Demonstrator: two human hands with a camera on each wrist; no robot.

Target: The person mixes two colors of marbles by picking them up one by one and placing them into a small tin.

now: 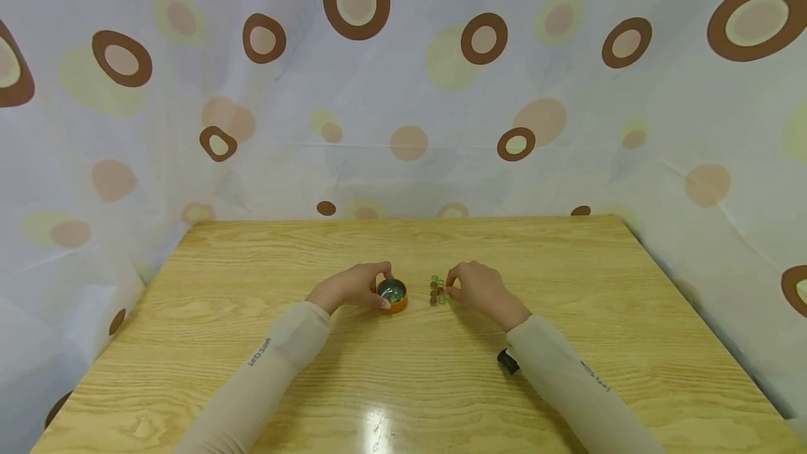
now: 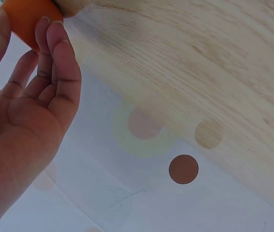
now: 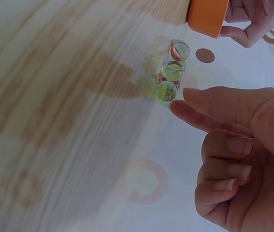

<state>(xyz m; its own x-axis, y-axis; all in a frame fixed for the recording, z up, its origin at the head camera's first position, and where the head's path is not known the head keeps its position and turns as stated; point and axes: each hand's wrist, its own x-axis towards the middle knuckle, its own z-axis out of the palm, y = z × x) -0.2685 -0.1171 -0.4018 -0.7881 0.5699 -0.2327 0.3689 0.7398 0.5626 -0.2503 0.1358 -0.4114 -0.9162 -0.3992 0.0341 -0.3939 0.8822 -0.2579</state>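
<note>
I'm standing close by, and I see the left hand [image 1: 356, 288] curled around the little orange bowl [image 3: 208, 18], with green bits shining inside it. Glass marbles [image 3: 173, 71] sit on the table [image 1: 403, 370], just right of the bowl. The right hand [image 1: 484, 291] is past them, apart from the bowl, thumb and pointing finger almost together by a green marble [image 3: 166, 90]. I can't tell if they pinch it.

I'd squeeze one marble softly around its middle and not bump the others, because they could roll away from the bowl. The bowl should sit flat and steady.

The left sleeve [image 1: 271, 370], nearer us than the bowl, seems to say "Let's Swim". The right sleeve [image 1: 570, 370] has writing too, too blurry to read.
</note>
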